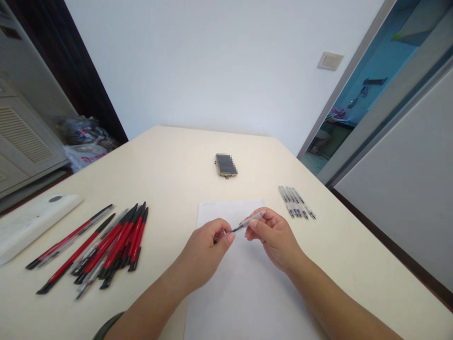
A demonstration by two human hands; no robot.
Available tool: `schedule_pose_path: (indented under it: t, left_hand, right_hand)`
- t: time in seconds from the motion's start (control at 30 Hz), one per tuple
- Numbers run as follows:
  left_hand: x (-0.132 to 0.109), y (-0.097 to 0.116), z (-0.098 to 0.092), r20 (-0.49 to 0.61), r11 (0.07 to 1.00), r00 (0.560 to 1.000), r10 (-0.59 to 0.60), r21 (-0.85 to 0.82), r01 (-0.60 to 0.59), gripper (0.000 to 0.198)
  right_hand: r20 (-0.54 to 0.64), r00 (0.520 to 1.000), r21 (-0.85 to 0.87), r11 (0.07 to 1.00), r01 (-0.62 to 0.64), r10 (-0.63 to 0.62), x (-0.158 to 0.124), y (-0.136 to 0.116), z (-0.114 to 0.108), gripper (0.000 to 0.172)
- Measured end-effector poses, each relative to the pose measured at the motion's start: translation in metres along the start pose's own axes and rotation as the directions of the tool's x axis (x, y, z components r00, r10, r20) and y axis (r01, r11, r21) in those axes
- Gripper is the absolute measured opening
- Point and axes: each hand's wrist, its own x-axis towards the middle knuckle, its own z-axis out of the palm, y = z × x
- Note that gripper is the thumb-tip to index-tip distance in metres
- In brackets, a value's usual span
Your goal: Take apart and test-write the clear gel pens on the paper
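Note:
Above a white sheet of paper [226,302], my two hands meet at a clear pen [253,219]. My right hand [274,233] is closed around the pen's transparent barrel, its end pointing up and to the right. My left hand [208,250] pinches the dark end of the same pen; what else its curled fingers may hold is hidden. Faint writing shows near the sheet's top left corner. On the right, several clear pens [295,202] lie side by side in a row.
At the left lies a loose pile of red-and-black pens [116,241] mixed with clear ones. Beyond it rests a long white object [38,224]. A small dark pixelated item [226,165] lies toward the back of the cream table [177,160], near the wall.

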Motion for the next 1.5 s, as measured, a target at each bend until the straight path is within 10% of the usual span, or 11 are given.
schedule_pose_path:
  t: [1.5]
  left_hand:
    - [-0.0002,0.0002,-0.0015,-0.034,0.999,0.999,0.012,0.048,-0.011,0.025]
  right_hand:
    - [-0.002,1.0,-0.073,0.997,0.007,-0.007,-0.0009,-0.0027,0.0039,0.013]
